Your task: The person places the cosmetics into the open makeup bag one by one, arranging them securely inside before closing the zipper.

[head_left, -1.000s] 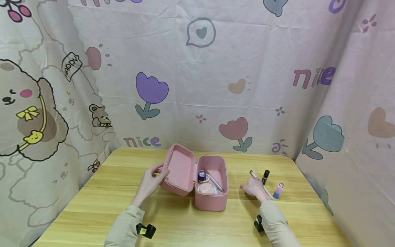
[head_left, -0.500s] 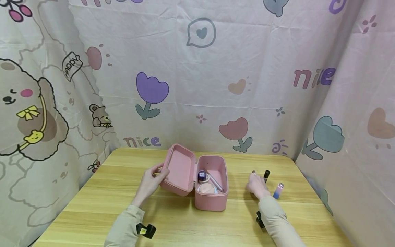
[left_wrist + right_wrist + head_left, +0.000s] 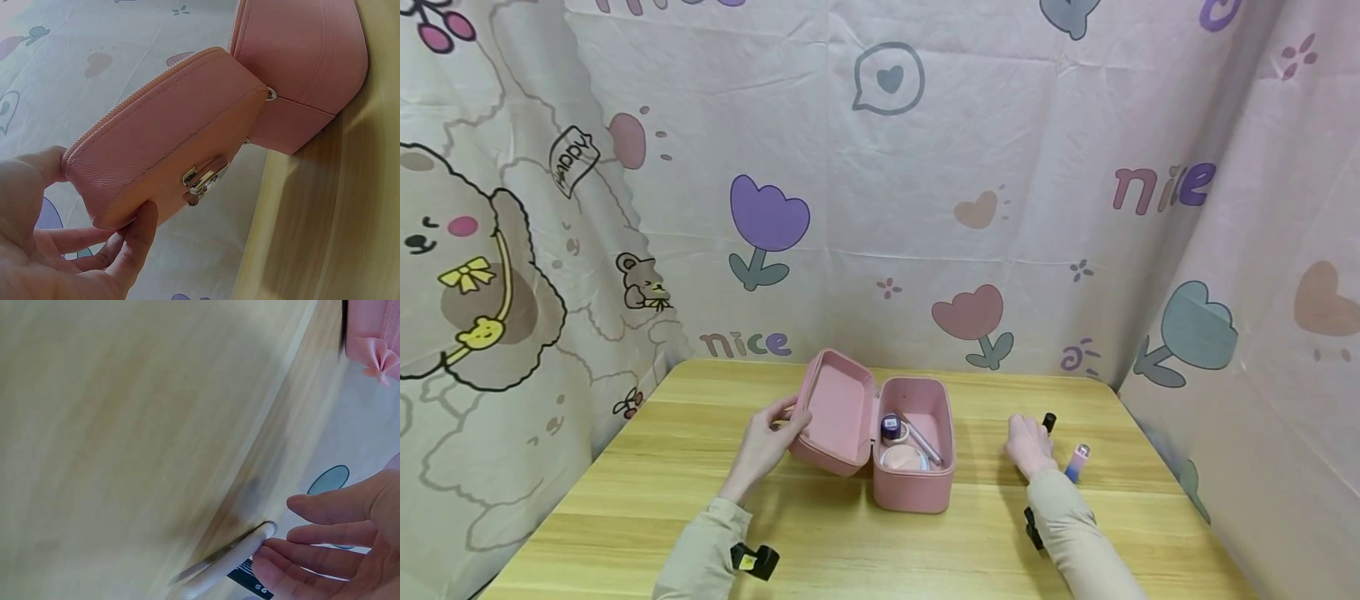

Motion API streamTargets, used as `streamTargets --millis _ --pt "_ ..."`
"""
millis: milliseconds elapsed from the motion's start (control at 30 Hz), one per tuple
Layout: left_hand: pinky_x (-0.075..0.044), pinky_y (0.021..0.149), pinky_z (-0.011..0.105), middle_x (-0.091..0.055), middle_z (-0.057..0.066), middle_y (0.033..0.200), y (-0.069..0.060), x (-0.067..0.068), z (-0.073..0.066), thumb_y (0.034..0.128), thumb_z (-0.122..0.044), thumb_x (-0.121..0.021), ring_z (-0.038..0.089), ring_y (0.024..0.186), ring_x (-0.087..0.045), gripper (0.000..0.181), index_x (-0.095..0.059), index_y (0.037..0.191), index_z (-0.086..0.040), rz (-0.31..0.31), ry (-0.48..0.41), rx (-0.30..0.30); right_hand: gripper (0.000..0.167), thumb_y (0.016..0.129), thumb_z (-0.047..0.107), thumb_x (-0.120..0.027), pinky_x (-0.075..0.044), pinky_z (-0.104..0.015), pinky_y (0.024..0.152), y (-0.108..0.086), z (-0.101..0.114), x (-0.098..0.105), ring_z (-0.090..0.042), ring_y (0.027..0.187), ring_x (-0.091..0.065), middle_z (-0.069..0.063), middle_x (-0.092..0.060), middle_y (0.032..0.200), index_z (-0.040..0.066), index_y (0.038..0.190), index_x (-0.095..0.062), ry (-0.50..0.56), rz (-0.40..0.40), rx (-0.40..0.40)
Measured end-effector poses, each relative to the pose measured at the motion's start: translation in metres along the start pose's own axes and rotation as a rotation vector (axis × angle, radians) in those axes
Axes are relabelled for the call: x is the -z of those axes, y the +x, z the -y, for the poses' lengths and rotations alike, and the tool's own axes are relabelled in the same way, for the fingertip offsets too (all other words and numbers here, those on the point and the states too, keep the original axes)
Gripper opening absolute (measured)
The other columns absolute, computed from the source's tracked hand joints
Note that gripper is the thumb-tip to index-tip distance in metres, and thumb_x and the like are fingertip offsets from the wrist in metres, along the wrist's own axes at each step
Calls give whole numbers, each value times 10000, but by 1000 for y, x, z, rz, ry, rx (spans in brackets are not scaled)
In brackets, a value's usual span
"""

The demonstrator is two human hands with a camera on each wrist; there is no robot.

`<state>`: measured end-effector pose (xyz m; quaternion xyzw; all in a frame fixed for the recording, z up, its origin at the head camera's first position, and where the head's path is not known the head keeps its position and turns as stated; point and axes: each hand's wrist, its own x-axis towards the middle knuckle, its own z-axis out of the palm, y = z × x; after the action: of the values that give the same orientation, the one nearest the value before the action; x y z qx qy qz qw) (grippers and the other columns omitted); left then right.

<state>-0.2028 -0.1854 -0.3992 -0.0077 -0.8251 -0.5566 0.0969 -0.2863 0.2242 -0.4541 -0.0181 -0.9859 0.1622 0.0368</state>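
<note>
My left hand [image 3: 767, 442] grips the raised lid [image 3: 841, 408] of a pink cosmetic case [image 3: 913, 492]. In the left wrist view its thumb lies at the zip edge and the fingers at the lid's outer face, near a metal buckle [image 3: 203, 180]. My right hand [image 3: 1028, 443] is low over the table, right of the case. The right wrist view has its fingers loosely bent, thumb apart, beside a slim white-handled makeup brush [image 3: 228, 562]; a lower fingertip appears to touch it. The hand hides this brush in the head view. A black tube [image 3: 1049, 422] stands just beyond.
Inside the case are a dark purple jar [image 3: 891, 427], a pinkish pen-like stick [image 3: 927, 442] and a round beige puff [image 3: 904, 457]. A pink-to-blue tube [image 3: 1077, 463] stands on the wooden table [image 3: 850, 558], right of my right hand. A printed curtain hangs behind.
My right hand has moved right and away from me, covering the brush that lay visible on the table. My left hand and the lid have stayed put.
</note>
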Motion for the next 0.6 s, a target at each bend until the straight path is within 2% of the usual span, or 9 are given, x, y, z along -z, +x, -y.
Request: streamTargets --millis 333,600 --pt "-533 705 181 -679 267 1215 1 -1 0 972 -240 -662 131 881 -696 539 -528 1408 49 10 -10 -4 197 819 -118 -521 -457 -393 519 1 0 2 -306 687 -557 -137 -560 709 44 710 -496 -15 -32 18" --pt "-532 709 177 -673 269 1225 1 -1 1 975 -243 -658 133 892 -698 556 -510 1420 57 13 -7 0 180 840 -135 -500 -480 -425 523 2 -2 -1 -349 701 -609 -194 -621 750 12 742 -532 -18 -74 55"
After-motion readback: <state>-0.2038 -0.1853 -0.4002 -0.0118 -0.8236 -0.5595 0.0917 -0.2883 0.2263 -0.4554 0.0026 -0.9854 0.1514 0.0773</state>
